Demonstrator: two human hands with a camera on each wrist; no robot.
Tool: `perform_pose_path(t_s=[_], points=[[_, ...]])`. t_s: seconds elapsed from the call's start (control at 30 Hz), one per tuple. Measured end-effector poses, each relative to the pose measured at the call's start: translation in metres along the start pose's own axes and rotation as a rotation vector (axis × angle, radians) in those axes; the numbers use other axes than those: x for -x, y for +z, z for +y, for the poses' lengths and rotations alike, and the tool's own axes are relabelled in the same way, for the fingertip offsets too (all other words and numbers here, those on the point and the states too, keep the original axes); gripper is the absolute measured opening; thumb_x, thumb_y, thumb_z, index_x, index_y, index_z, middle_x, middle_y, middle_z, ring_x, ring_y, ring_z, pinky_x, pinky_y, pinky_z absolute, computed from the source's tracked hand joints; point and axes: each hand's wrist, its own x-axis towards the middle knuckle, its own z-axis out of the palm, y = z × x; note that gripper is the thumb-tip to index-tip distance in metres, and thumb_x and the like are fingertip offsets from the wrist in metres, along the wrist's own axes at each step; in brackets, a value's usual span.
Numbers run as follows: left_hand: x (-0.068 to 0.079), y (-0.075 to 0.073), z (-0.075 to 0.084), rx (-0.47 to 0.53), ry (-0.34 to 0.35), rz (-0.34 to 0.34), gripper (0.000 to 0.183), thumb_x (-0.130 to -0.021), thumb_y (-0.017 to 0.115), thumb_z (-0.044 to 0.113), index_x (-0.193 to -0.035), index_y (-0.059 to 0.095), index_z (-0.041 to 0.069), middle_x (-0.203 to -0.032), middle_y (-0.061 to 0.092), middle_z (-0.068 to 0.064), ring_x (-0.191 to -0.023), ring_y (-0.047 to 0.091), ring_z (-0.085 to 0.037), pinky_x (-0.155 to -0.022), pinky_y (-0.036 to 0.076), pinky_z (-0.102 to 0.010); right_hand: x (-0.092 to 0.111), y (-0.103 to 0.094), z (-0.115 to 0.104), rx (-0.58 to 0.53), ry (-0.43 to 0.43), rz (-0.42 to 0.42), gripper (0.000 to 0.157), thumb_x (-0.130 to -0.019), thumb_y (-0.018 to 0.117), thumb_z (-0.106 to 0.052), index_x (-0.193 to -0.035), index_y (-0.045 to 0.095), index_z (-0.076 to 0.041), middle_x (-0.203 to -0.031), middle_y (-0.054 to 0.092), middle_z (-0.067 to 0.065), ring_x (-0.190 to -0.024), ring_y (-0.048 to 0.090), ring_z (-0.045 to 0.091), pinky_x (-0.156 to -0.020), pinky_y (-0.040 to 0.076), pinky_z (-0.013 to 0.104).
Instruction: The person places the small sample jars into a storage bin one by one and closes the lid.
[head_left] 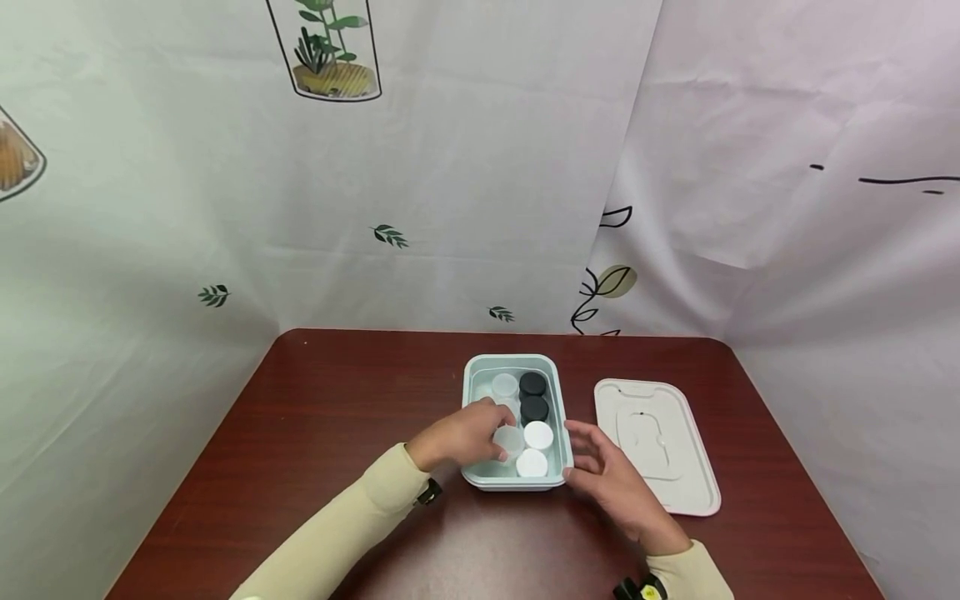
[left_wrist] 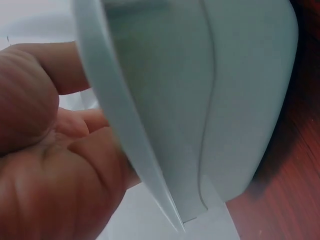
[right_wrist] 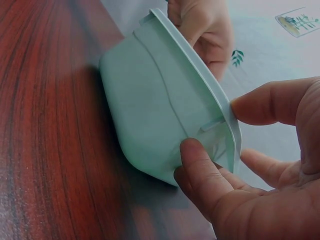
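Observation:
A pale green plastic box [head_left: 474, 477] stands on the table with round pieces inside in two columns. My left hand [head_left: 468, 433] reaches over the box's left wall, thumb and fingers around a clear round piece [head_left: 509, 442]. Another clear round piece [head_left: 505, 385] is at the far left inside. Down the right column come two black round pieces [head_left: 533, 384], then two white ones [head_left: 537, 435]. My right hand [head_left: 618, 483] holds the box's right side near its front corner. In the right wrist view its thumb lies at the rim and other fingers [right_wrist: 197, 155] against the outer wall.
A white lid [head_left: 678, 492] lies on the table to the right of the box, partly behind my right hand. The dark red wooden table [head_left: 337, 400] extends to the left. Printed cloth [head_left: 465, 150] hangs behind its far edge.

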Motion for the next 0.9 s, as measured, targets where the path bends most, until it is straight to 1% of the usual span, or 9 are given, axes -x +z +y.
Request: perform_pose_path(t_s=[0.1,0.23,0.4,0.57,0.73,0.9], points=[[-0.001,0.002,0.004,-0.015,-0.029,-0.01,0.042,-0.086,0.087,0.008,-0.123,0.07,0.0,-0.111,0.069,-0.011,-0.101,0.057,-0.02,-0.087,0.052,-0.029,0.0,0.0,-0.001,-0.001,-0.001,0.002,0.069,-0.095,0.069,0.001,-0.157,0.04,-0.007,-0.151,0.051,0.027,-0.125,0.066,0.037,-0.087,0.058,0.026],[-0.003,0.005,0.006,-0.068,-0.048,-0.012,0.043,-0.085,0.086,0.007,-0.124,0.069,0.001,-0.111,0.069,-0.011,-0.101,0.058,-0.02,-0.089,0.053,-0.03,0.001,0.0,-0.001,-0.006,-0.001,0.005,0.069,-0.095,0.069,0.002,-0.157,0.041,-0.006,-0.151,0.051,0.027,-0.124,0.066,0.036,-0.087,0.058,0.026],[-0.007,0.011,0.008,-0.166,-0.066,-0.012,0.041,-0.085,0.085,0.007,-0.123,0.069,0.002,-0.107,0.067,-0.01,-0.095,0.058,-0.017,-0.082,0.052,-0.028,0.001,0.0,0.0,-0.005,-0.003,0.003,0.069,-0.095,0.069,0.002,-0.157,0.04,-0.007,-0.151,0.051,0.027,-0.125,0.066,0.036,-0.087,0.058,0.027],[-0.007,0.016,0.013,-0.231,-0.077,0.016,0.037,-0.084,0.082,0.003,-0.118,0.069,0.004,-0.105,0.067,-0.01,-0.087,0.058,-0.017,-0.075,0.051,-0.027,0.001,0.0,0.0,-0.001,-0.005,0.01,0.069,-0.094,0.069,0.002,-0.157,0.041,-0.006,-0.151,0.052,0.027,-0.124,0.067,0.034,-0.087,0.059,0.027],[-0.006,0.017,0.017,-0.269,-0.089,0.032,0.035,-0.084,0.081,0.003,-0.117,0.069,0.005,-0.104,0.068,-0.01,-0.086,0.061,-0.018,-0.074,0.052,-0.029,0.002,0.0,-0.002,-0.003,-0.007,0.007,0.069,-0.095,0.069,0.002,-0.157,0.041,-0.007,-0.151,0.051,0.027,-0.124,0.067,0.033,-0.088,0.058,0.027],[-0.005,0.016,0.018,-0.278,-0.09,0.034,0.033,-0.083,0.081,0.003,-0.114,0.07,0.005,-0.099,0.066,-0.009,-0.083,0.059,-0.018,-0.071,0.05,-0.028,0.002,0.0,-0.003,-0.005,-0.006,0.009,0.069,-0.095,0.069,0.002,-0.157,0.041,-0.007,-0.151,0.052,0.027,-0.124,0.067,0.034,-0.088,0.058,0.027]])
